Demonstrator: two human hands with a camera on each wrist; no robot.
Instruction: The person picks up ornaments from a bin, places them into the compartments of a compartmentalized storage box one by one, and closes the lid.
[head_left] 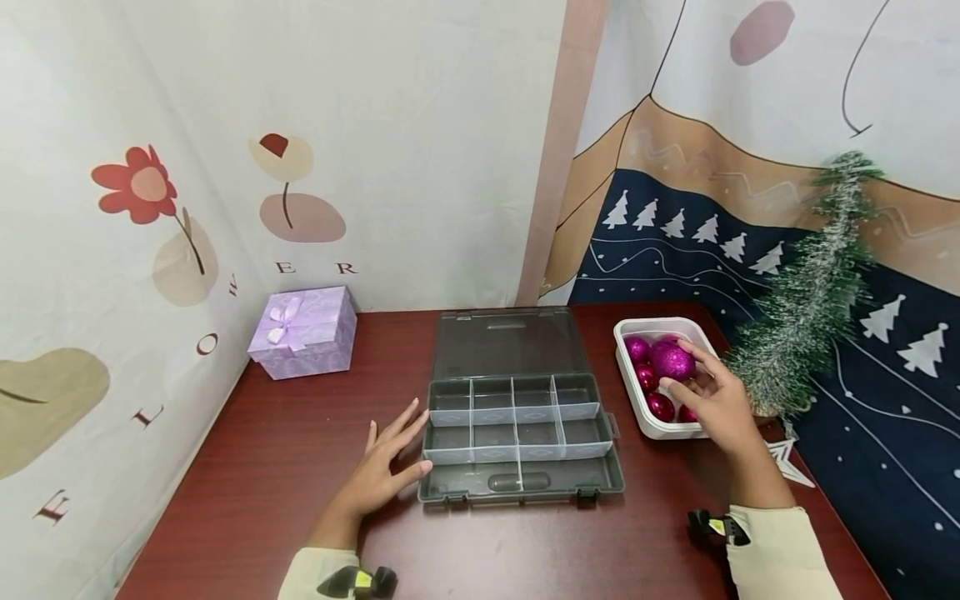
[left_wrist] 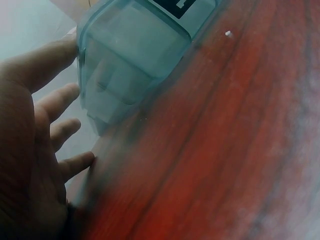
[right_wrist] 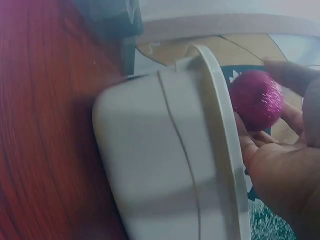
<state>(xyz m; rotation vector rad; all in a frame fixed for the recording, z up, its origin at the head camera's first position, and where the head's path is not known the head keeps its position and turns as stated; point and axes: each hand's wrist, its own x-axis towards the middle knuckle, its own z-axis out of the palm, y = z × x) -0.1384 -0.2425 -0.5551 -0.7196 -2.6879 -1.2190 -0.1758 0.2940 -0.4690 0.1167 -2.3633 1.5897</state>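
One magenta glitter bauble [head_left: 672, 361], head view: pinched by right hand's [head_left: 716, 404] thumb and fingers, over white tub [head_left: 654, 429] with other magenta baubles [head_left: 661, 407], right side of table [head_left: 247, 517]. Left hand [head_left: 386, 467] spread, holding nothing, touching left edge of grey divided organizer box [head_left: 517, 479]; lid [head_left: 510, 343] open, far side. Left wrist: fingers splayed at box wall. Right wrist: bauble gripped, clear of tub rim.
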